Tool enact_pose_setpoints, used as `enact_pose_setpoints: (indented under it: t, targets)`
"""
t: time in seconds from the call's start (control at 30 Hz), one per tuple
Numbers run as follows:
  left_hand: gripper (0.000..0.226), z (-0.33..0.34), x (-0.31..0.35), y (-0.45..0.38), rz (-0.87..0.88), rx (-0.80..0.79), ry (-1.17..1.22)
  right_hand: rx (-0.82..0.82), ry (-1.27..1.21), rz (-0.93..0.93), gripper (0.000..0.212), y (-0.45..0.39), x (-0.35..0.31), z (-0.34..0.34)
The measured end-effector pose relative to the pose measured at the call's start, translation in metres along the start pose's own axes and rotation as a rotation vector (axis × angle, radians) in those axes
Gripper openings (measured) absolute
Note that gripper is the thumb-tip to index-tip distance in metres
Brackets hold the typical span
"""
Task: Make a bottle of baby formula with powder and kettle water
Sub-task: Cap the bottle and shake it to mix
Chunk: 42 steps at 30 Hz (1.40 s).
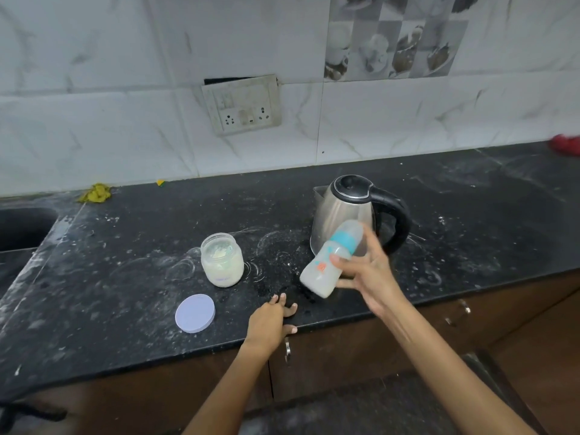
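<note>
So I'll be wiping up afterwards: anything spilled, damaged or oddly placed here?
Yes. White powder is smeared over the black counter around the open powder jar, whose lid lies apart. The wall socket plate hangs askew, exposing a dark gap above. A yellow scrap lies near the sink.

We see a milky-white bottle [326, 262] with a teal collar and orange print, a silver kettle [342, 215] with black handle, a lilac lid [195, 313], a cream-filled jar [222, 260], and a black speckled surface [125, 277].
</note>
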State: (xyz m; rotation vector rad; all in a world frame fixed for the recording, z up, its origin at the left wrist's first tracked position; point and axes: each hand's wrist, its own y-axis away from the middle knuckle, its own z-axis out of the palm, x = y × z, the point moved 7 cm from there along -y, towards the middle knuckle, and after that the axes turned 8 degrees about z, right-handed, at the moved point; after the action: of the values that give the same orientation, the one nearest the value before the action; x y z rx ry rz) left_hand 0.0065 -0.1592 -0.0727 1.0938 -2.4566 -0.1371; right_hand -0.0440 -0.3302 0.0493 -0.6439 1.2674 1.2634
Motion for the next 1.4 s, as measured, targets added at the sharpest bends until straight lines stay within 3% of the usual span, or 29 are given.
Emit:
enact_pose_setpoints:
  t: [0.07,0.2,0.33,0.47,0.6,0.7,0.87,0.93,1.07,1.13,1.23,1.4]
  targets:
    - [0.057,0.001,-0.001,0.000,-0.003,-0.003,0.003,-0.076,0.062,0.047,0.080,0.004,0.011,0.012]
    - [0.058,0.002,-0.001,0.000,-0.010,-0.002,0.029,0.050,-0.105,-0.021,0.082,-0.001,0.004,-0.006]
    - [0.055,-0.002,-0.002,0.003,-0.048,0.029,0.067,-0.053,0.021,0.033,0.086,0.007,0.019,0.011]
    - [0.058,0.001,-0.002,0.001,-0.039,0.040,0.099,0.083,-0.155,-0.032,0.076,0.005,0.010,-0.007]
    - [0.059,-0.001,-0.005,0.004,-0.080,0.085,0.119,-0.069,0.075,0.065,0.088,0.017,0.027,0.020]
    - [0.057,0.001,-0.003,0.003,-0.056,0.075,0.127,0.001,0.014,0.103,0.068,0.013,0.020,0.013]
    - [0.059,0.006,-0.007,0.000,-0.058,0.052,0.141,-0.083,-0.319,0.252,0.030,0.011,0.018,0.022]
    - [0.059,0.006,-0.007,0.000,-0.057,0.059,0.145,-0.121,-0.381,0.275,0.034,0.013,0.016,0.025]
    - [0.059,0.005,-0.006,0.000,-0.057,0.063,0.151,-0.146,-0.199,0.287,0.039,0.015,0.019,0.029]
    - [0.058,0.005,-0.006,0.001,-0.060,0.063,0.162,-0.157,-0.065,0.260,0.056,0.016,0.018,0.025]
    - [0.059,0.005,-0.006,0.001,-0.057,0.062,0.168,-0.191,0.117,0.158,0.099,0.020,0.009,0.021]
    - [0.058,0.004,-0.007,0.002,-0.057,0.087,0.203,0.012,-0.115,-0.047,0.085,0.017,-0.005,0.012]
